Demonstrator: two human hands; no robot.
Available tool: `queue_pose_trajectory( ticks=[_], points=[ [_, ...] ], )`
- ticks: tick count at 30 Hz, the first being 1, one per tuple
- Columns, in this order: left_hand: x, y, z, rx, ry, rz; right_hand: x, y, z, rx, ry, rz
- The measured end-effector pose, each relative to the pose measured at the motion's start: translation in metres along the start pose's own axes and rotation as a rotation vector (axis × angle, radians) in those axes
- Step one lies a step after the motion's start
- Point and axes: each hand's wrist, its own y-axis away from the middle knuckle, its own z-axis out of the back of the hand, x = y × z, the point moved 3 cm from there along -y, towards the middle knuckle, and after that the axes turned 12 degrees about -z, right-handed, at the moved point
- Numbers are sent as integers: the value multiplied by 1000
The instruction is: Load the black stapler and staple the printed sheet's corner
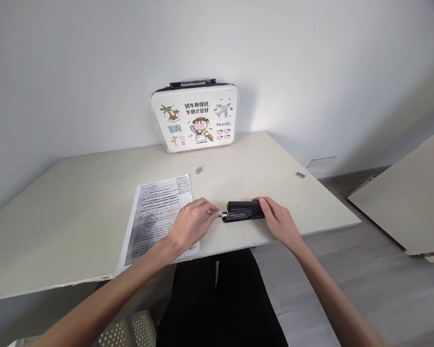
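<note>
A black stapler (243, 211) lies on its base near the table's front edge, its front end pointing left. My right hand (275, 218) is closed around the stapler's rear end. My left hand (194, 219) pinches a small silver-grey metal piece (214, 212) at the stapler's front opening. Whether this piece is a staple strip or part of the stapler, I cannot tell. Under my left wrist lies a printed sheet of paper (155, 207). Short grey staple strips (198, 169) rest beyond the sheet, and another staple strip (300, 175) is by the table's right edge.
A white cartoon-printed case (195, 120) stands upright against the wall at the back of the pale table (75, 217). To the right, a pale panel (405, 202) stands over the grey floor. A perforated basket (130, 330) is below the table at lower left.
</note>
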Motion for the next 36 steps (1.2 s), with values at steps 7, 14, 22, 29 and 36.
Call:
queue_pose_trajectory(
  ticks=[7, 14, 22, 29, 36],
  points=[
    [-3, -3, 0, 49, -66, -36, 2, 1, 0, 0, -15, -9],
    [-3, -4, 3, 85, -82, -36, 0, 0, 0, 13, -20, -5],
    [8, 1, 2, 91, -21, -8, -1, 0, 0, 15, -32, -3],
    [34, 6, 14, 176, 324, -129, 0, 0, -1, 120, -45, 82],
    [39, -37, 0, 280, 441, -302, 6, -6, -1, 253, 8, 123]
  ],
)
